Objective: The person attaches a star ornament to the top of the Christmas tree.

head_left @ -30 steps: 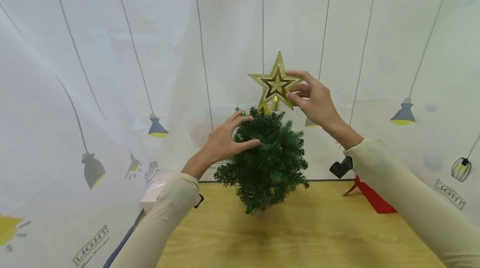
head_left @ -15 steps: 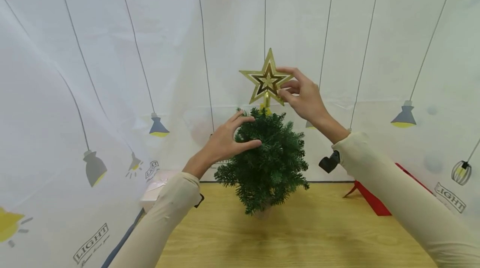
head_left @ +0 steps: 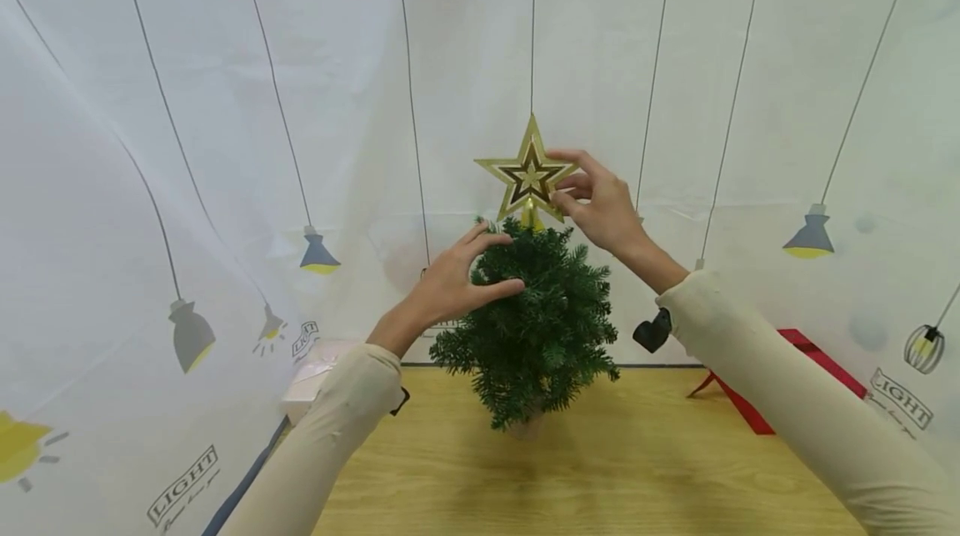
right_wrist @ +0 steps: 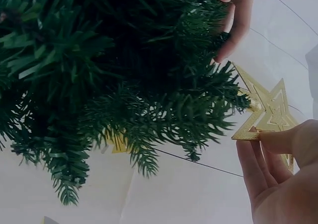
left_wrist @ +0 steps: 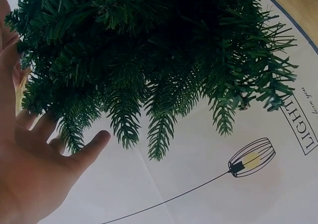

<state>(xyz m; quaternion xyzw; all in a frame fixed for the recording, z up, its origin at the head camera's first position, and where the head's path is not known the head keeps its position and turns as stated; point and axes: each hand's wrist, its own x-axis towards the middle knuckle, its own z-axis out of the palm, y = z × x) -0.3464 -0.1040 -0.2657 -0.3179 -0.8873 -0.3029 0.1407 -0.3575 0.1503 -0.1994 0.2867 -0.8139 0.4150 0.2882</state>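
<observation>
A gold star tree topper (head_left: 530, 176) stands upright at the tip of a small green artificial Christmas tree (head_left: 543, 328). My right hand (head_left: 603, 207) pinches the star by its right side between thumb and fingers. In the right wrist view the star (right_wrist: 271, 107) has its short socket right at the top branches, partly hidden by needles. My left hand (head_left: 453, 278) lies against the upper left of the tree, thumb and fingers spread around the branches. The left wrist view shows this hand (left_wrist: 39, 169) with its thumb extended beside the needles.
The tree stands on a wooden table (head_left: 600, 469). A pale pink box (head_left: 303, 390) sits at the back left, and a red item (head_left: 750, 411) lies at the right, partly behind my right sleeve. A white sheet printed with lamps (head_left: 480, 61) hangs close behind.
My right hand has brought the star left, and then down onto the treetop. The left hand has kept its place at the branches.
</observation>
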